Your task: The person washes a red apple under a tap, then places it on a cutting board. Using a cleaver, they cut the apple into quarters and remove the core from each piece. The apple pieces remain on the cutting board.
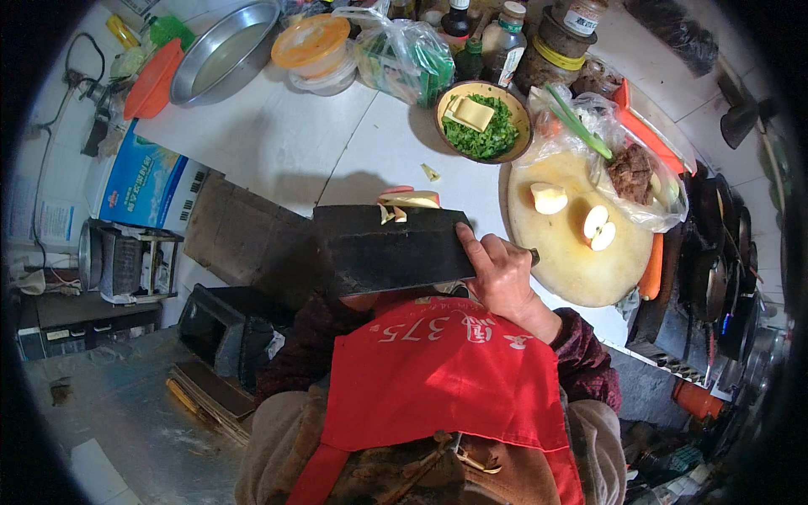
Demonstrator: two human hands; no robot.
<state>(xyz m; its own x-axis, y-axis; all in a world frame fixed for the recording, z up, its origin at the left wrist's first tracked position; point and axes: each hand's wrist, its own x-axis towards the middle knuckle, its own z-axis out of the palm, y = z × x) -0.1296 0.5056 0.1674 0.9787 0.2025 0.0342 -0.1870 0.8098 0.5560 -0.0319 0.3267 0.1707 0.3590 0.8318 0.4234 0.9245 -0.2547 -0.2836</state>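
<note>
My right hand grips the handle of a broad, dark cleaver, one finger along the blade. Past the blade's far edge show a cut apple piece and small core trimmings. The blade hides most of my left hand; only a bit of skin near the wrist shows below it, so its grip cannot be seen. To the right, on a round cutting board, lie an apple chunk and a cored apple piece. One loose trimming lies on the white counter.
A bowl of chopped greens holds a yellowish block. Beside it, a plastic bag holds brown meat and a green onion. A carrot touches the board's right side. A metal basin, lidded tubs and bottles line the back.
</note>
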